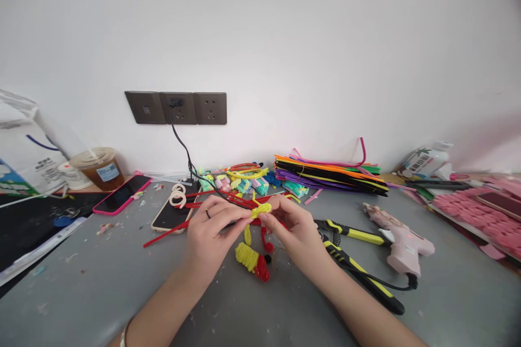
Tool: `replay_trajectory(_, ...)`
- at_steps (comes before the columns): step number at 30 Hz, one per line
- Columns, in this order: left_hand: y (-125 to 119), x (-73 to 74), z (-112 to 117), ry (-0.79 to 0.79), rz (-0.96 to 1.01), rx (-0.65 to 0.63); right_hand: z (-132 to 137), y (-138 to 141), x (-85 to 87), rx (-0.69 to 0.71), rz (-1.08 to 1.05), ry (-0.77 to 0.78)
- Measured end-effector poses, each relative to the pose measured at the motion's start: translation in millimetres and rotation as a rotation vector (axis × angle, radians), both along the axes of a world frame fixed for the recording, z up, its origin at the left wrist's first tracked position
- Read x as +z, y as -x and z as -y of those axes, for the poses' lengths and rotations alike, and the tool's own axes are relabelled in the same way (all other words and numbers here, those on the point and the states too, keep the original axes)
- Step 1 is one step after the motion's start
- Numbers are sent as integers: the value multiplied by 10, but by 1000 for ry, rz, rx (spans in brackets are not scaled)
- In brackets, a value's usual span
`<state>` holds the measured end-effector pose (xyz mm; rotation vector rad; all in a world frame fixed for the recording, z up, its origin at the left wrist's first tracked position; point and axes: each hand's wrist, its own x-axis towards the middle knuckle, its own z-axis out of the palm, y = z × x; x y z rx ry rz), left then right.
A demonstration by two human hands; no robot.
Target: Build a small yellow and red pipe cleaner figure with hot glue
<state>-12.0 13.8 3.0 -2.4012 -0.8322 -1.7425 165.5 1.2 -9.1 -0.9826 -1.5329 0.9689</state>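
Between my two hands is a looped yellow pipe cleaner [260,210]. My left hand [215,227] pinches its left side with thumb and fingertips. On the other side, the fingers of my right hand [295,227] are closed on the same piece. One thin yellow end sticks up above the loops. Below the hands, a coiled yellow and red pipe cleaner figure [252,261] lies on the grey mat. A small curled red pipe cleaner [266,242] rests just above it, close to my right hand. Straight red pipe cleaners [166,233] lie partly hidden behind my left hand.
Yellow-black wire cutters [362,276] and a pink glue gun [401,238] lie right. Bundled pipe cleaners [329,173] line the wall. A phone [122,195], a drink cup [101,168] and a black cable [185,146] are left. A pink keyboard [476,209] sits far right.
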Motion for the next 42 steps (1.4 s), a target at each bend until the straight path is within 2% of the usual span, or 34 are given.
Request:
replay_trajectory(11,-1,29,26,7,-7,24,1,10,22,2,-3,-10)
replay_trajectory(42,4,-32,10,80,-11,-13,-28,-11,27,12,57,-35)
